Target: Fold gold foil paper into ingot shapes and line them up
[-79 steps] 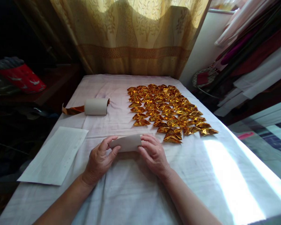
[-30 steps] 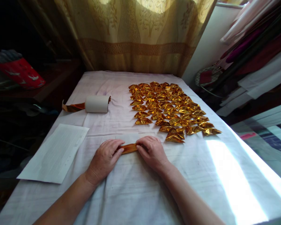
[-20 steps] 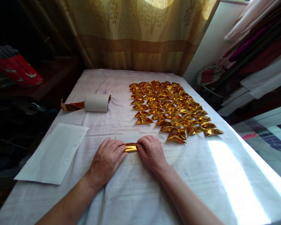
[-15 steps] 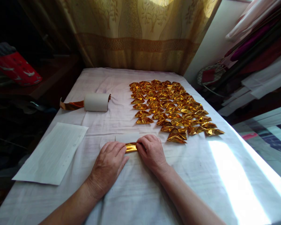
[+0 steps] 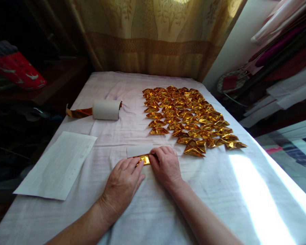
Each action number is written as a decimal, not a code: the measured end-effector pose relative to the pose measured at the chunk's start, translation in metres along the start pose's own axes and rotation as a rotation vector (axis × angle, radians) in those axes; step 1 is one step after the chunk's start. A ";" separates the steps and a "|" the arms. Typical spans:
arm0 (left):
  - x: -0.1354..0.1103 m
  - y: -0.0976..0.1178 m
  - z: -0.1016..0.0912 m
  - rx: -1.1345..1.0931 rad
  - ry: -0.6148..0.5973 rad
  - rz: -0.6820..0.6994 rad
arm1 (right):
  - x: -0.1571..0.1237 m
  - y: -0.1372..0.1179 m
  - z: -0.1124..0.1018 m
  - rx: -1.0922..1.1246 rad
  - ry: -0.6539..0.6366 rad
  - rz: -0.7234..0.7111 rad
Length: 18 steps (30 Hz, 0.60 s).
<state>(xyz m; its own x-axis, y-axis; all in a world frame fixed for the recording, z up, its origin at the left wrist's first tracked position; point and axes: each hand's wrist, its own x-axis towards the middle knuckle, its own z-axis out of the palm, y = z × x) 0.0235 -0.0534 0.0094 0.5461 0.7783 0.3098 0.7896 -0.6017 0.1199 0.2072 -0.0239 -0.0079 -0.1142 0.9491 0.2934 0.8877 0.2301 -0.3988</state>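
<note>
Gold foil paper [image 5: 146,159], folded into a narrow band along its near edge (a pale stretch of it lies flat just beyond), is on the white tablecloth [image 5: 127,131] between the hands. Flattened, the left hand [image 5: 122,185] rests its fingers on the band, thumb apart, while the right hand [image 5: 167,168] pinches the other end. Boat-shaped gold foil pieces [image 5: 188,118] sit in rows beyond the right hand, a printed sheet [image 5: 58,165] at far left.

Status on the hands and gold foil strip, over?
Left hand, right hand both on narrow shiny gold foil strip. Strip partly covered by fingers. Folded gold foil pieces lie beyond right hand.
</note>
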 end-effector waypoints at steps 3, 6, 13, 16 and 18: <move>0.000 0.001 0.000 0.025 -0.005 0.004 | -0.001 0.001 0.002 0.020 0.037 0.003; 0.000 0.002 -0.001 0.057 -0.014 0.003 | -0.001 0.000 -0.001 0.038 0.029 -0.016; 0.000 0.004 -0.002 0.102 -0.039 0.011 | -0.002 -0.009 -0.004 0.029 -0.027 0.018; -0.002 0.002 -0.002 0.106 -0.049 0.027 | -0.006 -0.005 -0.005 0.039 -0.042 0.007; -0.005 0.000 -0.002 0.109 -0.047 0.044 | -0.009 0.000 -0.006 0.051 -0.038 0.003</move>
<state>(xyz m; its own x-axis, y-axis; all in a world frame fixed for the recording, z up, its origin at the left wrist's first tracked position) 0.0204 -0.0572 0.0094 0.5909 0.7610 0.2678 0.7893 -0.6140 0.0029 0.2108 -0.0339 -0.0052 -0.1297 0.9570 0.2594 0.8641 0.2374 -0.4438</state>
